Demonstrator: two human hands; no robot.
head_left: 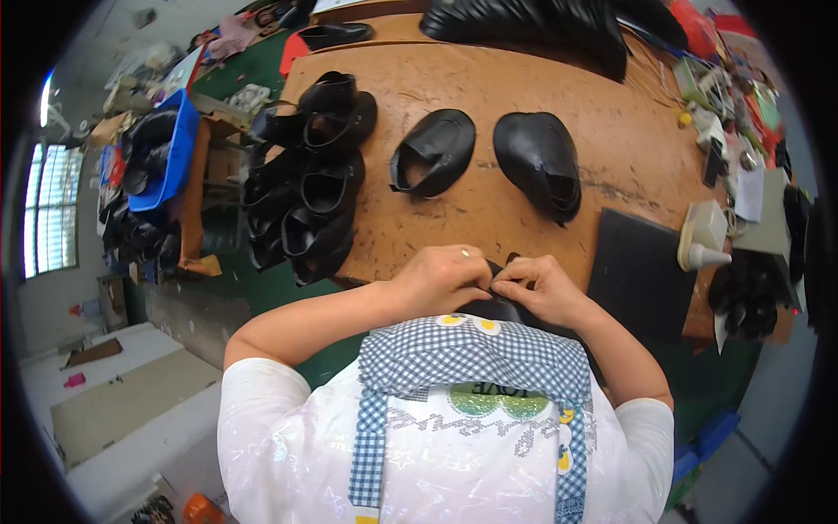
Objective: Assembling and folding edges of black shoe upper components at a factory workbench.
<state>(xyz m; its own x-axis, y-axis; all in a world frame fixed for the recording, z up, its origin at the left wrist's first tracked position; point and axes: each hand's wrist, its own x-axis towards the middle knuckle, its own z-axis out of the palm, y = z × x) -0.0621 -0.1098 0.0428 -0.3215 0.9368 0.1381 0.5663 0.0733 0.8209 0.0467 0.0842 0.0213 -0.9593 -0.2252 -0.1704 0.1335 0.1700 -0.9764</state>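
Close to my body, at the table's near edge, my left hand [443, 278] and my right hand [543, 286] are closed on a black leather shoe upper [499, 307]. Their fingertips pinch it almost side by side; a ring shows on the left hand. Much of this upper is hidden by my fingers and the checked apron. Beyond my hands, two more black shoe uppers lie apart on the wooden table, the left upper [436, 155] with its opening toward me, the right upper [539, 162] tilted slightly.
Stacked black shoe uppers [327, 188] line the table's left edge. A dark flat mat [637, 262] lies right, beside a white bottle [704, 255] with a nozzle. Black material [532, 26] is heaped at the far edge. A blue crate [179, 157] of shoes stands at left.
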